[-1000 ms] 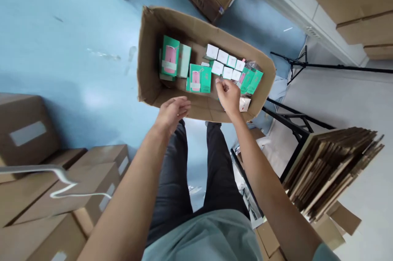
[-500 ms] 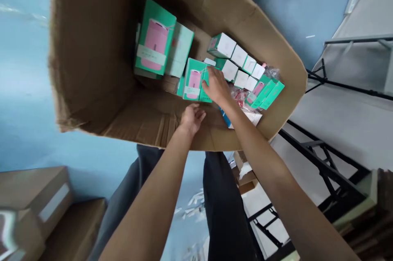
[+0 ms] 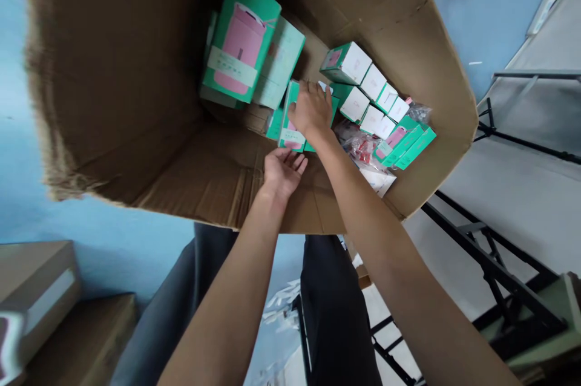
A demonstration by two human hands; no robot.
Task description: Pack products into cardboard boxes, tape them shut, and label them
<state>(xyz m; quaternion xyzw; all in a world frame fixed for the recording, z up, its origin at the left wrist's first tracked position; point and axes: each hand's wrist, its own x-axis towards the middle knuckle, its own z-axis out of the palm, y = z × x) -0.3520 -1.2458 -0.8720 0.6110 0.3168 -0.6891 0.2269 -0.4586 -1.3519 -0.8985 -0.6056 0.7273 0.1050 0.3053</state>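
Inside a big cardboard carton (image 3: 149,156), both of my hands are at a small green box with a pink picture (image 3: 291,137). My right hand (image 3: 313,111) lies over its upper part, fingers bent over the far edge and thumb on the left, gripping it; it covers much of the front. Just below, my left hand (image 3: 282,173) is palm up with loosely curled fingers apart, at the box's near end. Whether it bears any weight I cannot tell. Another green box (image 3: 314,145) shows partly beneath my right wrist.
A larger green box with a pink picture (image 3: 242,41) leans at the carton's left. Several white-ended boxes (image 3: 356,64) stand at right, near two green boxes (image 3: 415,147) and clear plastic wrapping (image 3: 361,143). Black metal legs (image 3: 490,253) stand outside; a closed carton (image 3: 34,289) lies lower left.
My right hand has shifted left onto the small green box, which now looks tilted. My left hand has opened its fingers and come up to the box's near end. The view has moved closer.
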